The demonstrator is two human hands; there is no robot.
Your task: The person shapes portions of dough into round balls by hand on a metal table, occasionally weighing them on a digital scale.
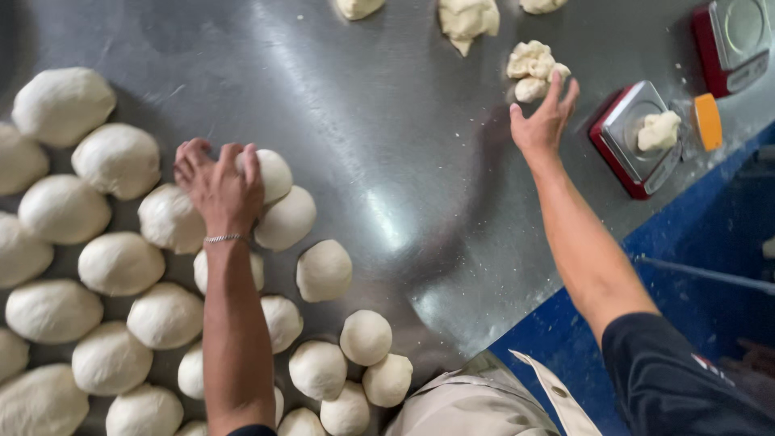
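Shiny steel table (387, 105), blue floor (694, 266)

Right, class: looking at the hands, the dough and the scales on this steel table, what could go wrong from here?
1. The dough balls lie packed and touching, so they may stick together.
2. The left hand presses a ball against its neighbours and might squash them.
3. The right hand reaches for a ragged dough piece near the scale, which holds a dough lump; a knock might upset it.

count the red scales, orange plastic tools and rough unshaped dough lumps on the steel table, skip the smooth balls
red-and-steel kitchen scales: 2
orange flat plastic tool: 1
rough pale dough lumps: 5, one on the nearer scale
total: 8
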